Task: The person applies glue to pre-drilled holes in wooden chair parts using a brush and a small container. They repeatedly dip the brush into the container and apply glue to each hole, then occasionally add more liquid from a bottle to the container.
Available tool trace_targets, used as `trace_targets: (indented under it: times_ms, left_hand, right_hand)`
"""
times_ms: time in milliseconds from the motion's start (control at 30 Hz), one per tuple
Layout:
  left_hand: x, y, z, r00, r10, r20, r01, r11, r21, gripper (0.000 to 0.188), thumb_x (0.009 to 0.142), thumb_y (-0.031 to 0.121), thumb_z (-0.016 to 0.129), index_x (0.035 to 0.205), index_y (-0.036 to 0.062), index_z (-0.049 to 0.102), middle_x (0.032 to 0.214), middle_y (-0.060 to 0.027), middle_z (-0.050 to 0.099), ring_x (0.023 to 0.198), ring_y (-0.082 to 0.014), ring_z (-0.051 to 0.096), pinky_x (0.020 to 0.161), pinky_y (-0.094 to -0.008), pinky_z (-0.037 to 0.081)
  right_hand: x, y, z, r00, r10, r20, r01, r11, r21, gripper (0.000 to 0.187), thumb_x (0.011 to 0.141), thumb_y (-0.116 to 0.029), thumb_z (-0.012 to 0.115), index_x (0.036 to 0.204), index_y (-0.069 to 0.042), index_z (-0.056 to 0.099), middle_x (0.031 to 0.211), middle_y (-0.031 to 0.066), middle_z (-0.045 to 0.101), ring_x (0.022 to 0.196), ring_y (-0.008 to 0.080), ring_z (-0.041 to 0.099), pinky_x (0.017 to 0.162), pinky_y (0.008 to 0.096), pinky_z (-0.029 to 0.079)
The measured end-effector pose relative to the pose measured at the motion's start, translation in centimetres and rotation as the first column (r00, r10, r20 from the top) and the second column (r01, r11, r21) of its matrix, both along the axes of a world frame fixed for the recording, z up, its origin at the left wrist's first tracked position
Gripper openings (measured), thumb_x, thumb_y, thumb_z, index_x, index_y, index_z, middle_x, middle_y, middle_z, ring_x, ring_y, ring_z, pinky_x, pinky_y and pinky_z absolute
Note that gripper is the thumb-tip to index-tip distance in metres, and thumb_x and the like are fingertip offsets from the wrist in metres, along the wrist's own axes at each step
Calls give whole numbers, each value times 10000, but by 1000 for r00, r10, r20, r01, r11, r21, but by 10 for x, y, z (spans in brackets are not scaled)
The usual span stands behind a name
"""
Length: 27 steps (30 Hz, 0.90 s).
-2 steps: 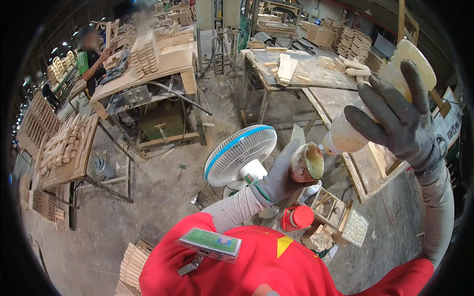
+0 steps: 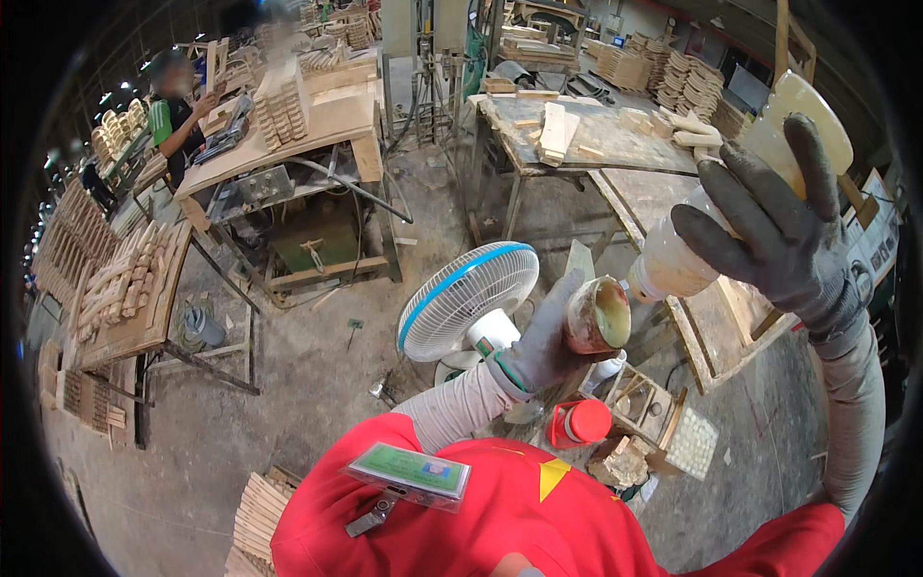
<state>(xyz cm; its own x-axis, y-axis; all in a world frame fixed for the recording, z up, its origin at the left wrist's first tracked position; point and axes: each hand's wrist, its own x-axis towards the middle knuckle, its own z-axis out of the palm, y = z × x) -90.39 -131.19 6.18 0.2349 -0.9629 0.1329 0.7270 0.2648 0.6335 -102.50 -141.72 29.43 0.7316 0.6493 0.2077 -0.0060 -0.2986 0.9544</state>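
Observation:
My left hand [image 2: 540,348], in a grey glove, is closed around a small stained cup [image 2: 598,317]. The cup's open mouth is tipped toward the right, and its inside is coated pale yellow-green. Higher up on the right, my gloved right hand [image 2: 784,226] grips a translucent plastic bottle [image 2: 673,258]. That bottle lies tilted, its narrow end low beside the cup's rim and its wide end raised, with yellowish contents inside. A small gap shows between the bottle's tip and the cup. No stream between them can be made out.
A white fan with a blue rim [image 2: 468,303] stands just beyond my left hand. Below the cup are a red-lidded container [image 2: 582,423] and a wooden box [image 2: 642,404]. Workbenches [image 2: 615,144] carry wood pieces. Another person [image 2: 176,120] stands at the far left.
The bottle's wide end has shifted very slightly upward and outward. My left hand and the cup look the same. The other person's arm has moved a little.

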Motion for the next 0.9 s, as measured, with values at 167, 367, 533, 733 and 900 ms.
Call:
trace_targets:
  times_ms: [167,367,533,733,900]
  left_hand:
    - [2,9,12,941,178,288,-165,984,-71,532,911,566,359,1197,140,501,1111,-35,560,999,-191,548,869,-393,438]
    - [9,2,1,1000,8,10,-7,996,-87,512,921,542,362,1191,130,502,1111,-39,558,1003,-192,544,886,-386,435]
    - [4,-2,8,963,-147,-226,144,989,-31,517,919,542,368,1183,120,509,1110,-37,558,995,-186,550,879,-378,443]
    - [6,15,14,966,-110,-233,106,994,-27,515,934,518,336,1198,107,501,1149,-64,549,1043,-207,545,908,-409,442]
    - [-3,3,4,999,-29,35,36,978,-204,448,916,413,449,1226,90,469,1205,-85,523,1093,-236,534,906,-435,463]
  right_hand:
    - [-1,-1,9,1000,15,15,-14,997,-76,394,687,-224,644,1067,-274,550,1132,17,570,1026,195,569,1002,557,375]
    - [-3,11,17,994,-107,-24,105,991,-88,386,687,-228,639,1063,-266,562,1152,21,570,1027,211,584,1000,569,376]
    - [-11,0,12,997,-71,0,71,993,-90,411,676,-237,664,1073,-267,563,1162,23,571,1043,214,583,1012,554,370]
    - [14,-1,15,963,259,78,-247,960,-132,422,692,-202,667,1092,-282,558,1063,-39,589,986,153,587,1029,553,350]
    - [26,-34,-5,821,525,225,-527,848,-54,385,678,-154,711,998,-325,586,874,-118,575,835,73,589,983,578,413]
